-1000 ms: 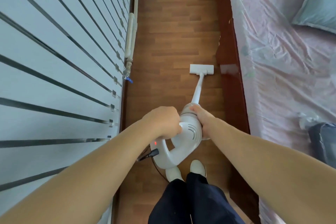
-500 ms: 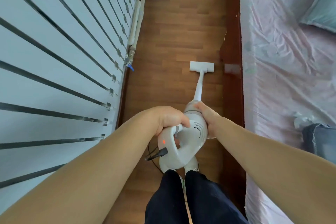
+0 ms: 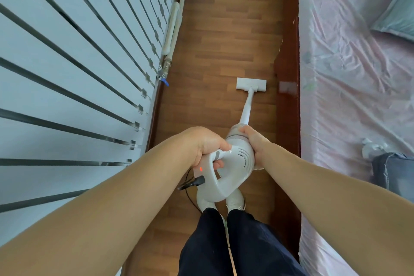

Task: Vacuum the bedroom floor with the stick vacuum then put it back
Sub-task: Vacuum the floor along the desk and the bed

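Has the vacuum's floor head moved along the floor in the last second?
Yes. The floor head has come back toward the person: a second ago it lay beyond the blue valve at the wall's foot, now it lies about level with it.

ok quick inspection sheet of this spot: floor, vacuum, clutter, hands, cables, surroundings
surface: wooden floor, a narrow strip.
job's things: white stick vacuum, floor head flat on the floor beside the bed frame.
clutter: nothing seen.
grippers: left hand grips the handle; right hand holds the body.
cables: black cord plugged in at the handle, trailing by the shoes.
surroundings: slatted wall and white pipe left, pink-sheeted bed right.
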Motion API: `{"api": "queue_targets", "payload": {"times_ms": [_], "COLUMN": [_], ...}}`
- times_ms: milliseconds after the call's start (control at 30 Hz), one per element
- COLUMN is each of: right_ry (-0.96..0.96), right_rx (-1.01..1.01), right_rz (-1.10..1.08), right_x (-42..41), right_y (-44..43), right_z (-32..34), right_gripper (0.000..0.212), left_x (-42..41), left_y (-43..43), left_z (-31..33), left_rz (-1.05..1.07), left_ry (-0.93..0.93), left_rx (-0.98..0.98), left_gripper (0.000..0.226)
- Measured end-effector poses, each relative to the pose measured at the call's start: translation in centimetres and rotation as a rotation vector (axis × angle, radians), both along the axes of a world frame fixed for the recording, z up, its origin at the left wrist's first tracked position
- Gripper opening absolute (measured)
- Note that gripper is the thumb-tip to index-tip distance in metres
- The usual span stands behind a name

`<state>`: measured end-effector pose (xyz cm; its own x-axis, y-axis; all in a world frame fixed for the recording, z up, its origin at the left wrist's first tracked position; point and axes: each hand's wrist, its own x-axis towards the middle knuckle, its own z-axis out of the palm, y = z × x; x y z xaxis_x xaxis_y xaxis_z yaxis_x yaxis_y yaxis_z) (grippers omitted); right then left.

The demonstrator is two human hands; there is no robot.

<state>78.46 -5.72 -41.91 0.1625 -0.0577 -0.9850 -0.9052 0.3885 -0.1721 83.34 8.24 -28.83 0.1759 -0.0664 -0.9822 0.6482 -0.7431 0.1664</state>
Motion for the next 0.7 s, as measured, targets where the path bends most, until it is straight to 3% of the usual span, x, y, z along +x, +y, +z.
{"api": "queue_targets", "payload": {"times_ms": [233, 367, 467, 533, 633, 700], "right_ry": [0.016, 0.01, 0.013, 0.017, 0.025, 0.023], "right_rx": [0.012, 0.007, -0.006, -0.013, -0.018, -0.024], "right_rz": [-0.012, -0.009, -0.008, -0.015, -0.02, -0.013], "right_x": [-0.6, -0.5, -0.3, -0.2, 0.0, 0.1], "right_y": [-0.6, -0.7, -0.7, -0.9, -1.6, -1.9], "right_z": [-0.4, -0.5, -0.5, -0.5, -0.4, -0.2], "right_gripper": [0.046, 0.053, 0.056, 0.056, 0.056, 0.057], "left_x": [-0.9, -0.8, -1.1, -1.4, -0.9, -0.5], "left_y": [-0.7, -0.8, -1.4, -1.8, -1.9, -2.0], "left_z": [-0.1, 0.3, 0.7, 0.9, 0.9, 1.0], "left_rz": [-0.072, -0.148, -0.351, -0.497, -0.411, -0.19], "left_ry": [-0.139, -0.095, -0.12, -0.181, -0.138, -0.075], "left_rx": [0.01, 0.004, 0.058, 0.099, 0.079, 0.022], "left_gripper": [0.039, 0.034, 0.013, 0.016, 0.015, 0.004]}}
